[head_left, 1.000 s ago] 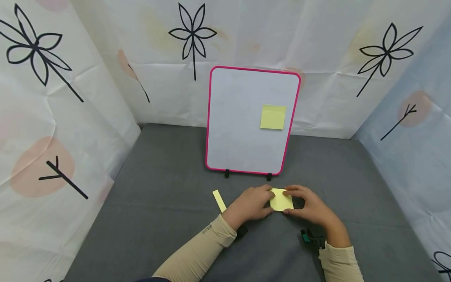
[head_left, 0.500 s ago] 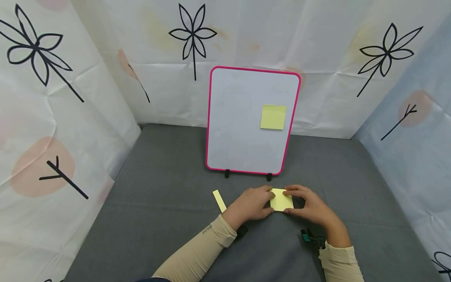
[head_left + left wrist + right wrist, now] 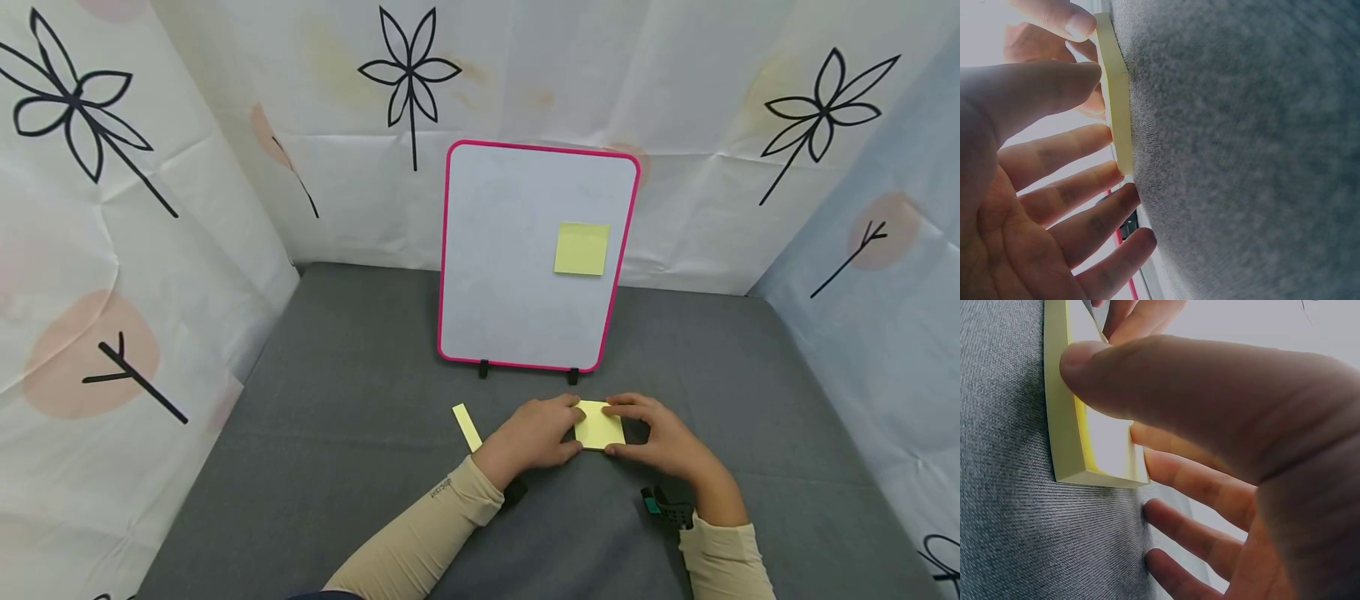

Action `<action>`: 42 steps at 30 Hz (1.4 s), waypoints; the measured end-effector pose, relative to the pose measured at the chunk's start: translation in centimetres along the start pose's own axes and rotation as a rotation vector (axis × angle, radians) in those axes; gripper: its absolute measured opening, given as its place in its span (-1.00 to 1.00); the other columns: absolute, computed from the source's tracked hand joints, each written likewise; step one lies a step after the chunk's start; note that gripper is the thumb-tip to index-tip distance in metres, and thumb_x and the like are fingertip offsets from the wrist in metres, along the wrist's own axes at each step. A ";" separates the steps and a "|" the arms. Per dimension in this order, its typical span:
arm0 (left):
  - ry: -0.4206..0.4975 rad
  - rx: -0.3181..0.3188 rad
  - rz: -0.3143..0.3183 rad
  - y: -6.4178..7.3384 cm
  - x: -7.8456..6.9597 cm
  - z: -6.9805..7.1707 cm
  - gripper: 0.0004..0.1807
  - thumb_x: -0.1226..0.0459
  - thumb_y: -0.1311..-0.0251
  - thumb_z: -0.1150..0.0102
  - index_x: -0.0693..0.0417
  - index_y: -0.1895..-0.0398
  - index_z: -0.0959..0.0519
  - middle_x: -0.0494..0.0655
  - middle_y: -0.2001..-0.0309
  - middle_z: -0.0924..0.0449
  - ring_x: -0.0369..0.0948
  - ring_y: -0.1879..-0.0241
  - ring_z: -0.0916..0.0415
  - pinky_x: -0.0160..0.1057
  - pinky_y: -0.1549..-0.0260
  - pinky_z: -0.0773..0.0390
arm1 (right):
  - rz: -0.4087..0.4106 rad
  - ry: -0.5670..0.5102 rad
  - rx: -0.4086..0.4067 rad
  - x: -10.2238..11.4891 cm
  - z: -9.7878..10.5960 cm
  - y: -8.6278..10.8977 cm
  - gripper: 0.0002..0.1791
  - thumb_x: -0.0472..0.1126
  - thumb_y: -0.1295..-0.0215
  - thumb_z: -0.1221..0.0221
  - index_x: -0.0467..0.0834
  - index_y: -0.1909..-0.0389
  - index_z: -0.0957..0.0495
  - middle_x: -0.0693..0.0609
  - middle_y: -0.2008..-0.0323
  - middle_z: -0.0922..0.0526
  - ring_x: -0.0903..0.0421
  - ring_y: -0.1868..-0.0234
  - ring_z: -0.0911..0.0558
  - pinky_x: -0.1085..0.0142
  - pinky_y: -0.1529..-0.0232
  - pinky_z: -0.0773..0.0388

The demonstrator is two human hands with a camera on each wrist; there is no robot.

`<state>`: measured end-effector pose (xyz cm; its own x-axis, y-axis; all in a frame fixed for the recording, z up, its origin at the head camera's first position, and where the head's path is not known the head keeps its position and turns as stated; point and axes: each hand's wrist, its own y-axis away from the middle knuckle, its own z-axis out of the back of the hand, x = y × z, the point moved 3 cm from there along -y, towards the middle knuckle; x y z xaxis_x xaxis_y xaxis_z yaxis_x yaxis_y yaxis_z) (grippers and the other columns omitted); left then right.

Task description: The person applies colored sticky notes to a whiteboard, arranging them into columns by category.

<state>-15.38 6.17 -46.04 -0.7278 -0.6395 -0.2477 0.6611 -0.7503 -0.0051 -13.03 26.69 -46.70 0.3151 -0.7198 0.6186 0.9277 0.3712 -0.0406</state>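
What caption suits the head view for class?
Left hand and right hand hold a yellow pad in front of a whiteboard bearing one yellow note.

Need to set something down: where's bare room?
Gray cloth is bare between the left wall and yellow strip, and between right hand and right wall. Crowded: in front of the whiteboard, where that hand and the left hand hold the paper pad.

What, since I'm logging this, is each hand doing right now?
Left hand: holding the left side of the square yellow paper pad.
Right hand: holding the pad's right side.
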 end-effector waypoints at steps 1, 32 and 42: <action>0.001 0.001 0.002 0.0 0.0 0.0 -0.59 -0.01 -0.25 -0.24 -0.13 -0.13 -0.60 -0.20 -0.10 -0.52 -0.36 0.29 -0.51 -0.24 0.21 -0.58 | -0.002 -0.002 0.005 0.0 0.0 0.0 -0.35 -0.01 -0.03 -0.47 -0.17 -0.15 -0.59 -0.13 -0.23 -0.52 -0.14 -0.24 -0.48 -0.12 -0.15 -0.42; 0.020 -0.005 0.000 0.4 -0.1 0.4 -0.61 0.08 -0.32 -0.14 -0.06 -0.17 -0.59 -0.09 -0.27 -0.48 -0.28 0.17 -0.64 -0.19 0.09 -0.61 | -0.045 -0.019 -0.008 0.0 -0.1 -0.2 -0.54 0.00 -0.27 -0.30 -0.15 -0.11 -0.62 -0.09 -0.23 -0.53 -0.14 -0.27 -0.47 -0.15 -0.17 -0.41; 0.045 -0.050 -0.025 0.3 -0.1 0.1 -0.67 0.16 -0.35 0.00 -0.03 -0.07 -0.65 -0.06 -0.22 -0.52 -0.31 0.36 -0.56 -0.25 0.24 -0.60 | 0.002 -0.016 -0.031 0.1 -0.1 -0.2 -0.63 -0.09 -0.30 -0.27 -0.14 -0.07 -0.64 -0.11 -0.20 -0.55 -0.14 -0.24 -0.49 -0.12 -0.15 -0.41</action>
<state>-15.15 5.94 -45.90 -0.7357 -0.6119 -0.2904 0.6521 -0.7558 -0.0597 -13.14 26.54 -46.73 0.3136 -0.7095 0.6311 0.9331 0.3535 -0.0661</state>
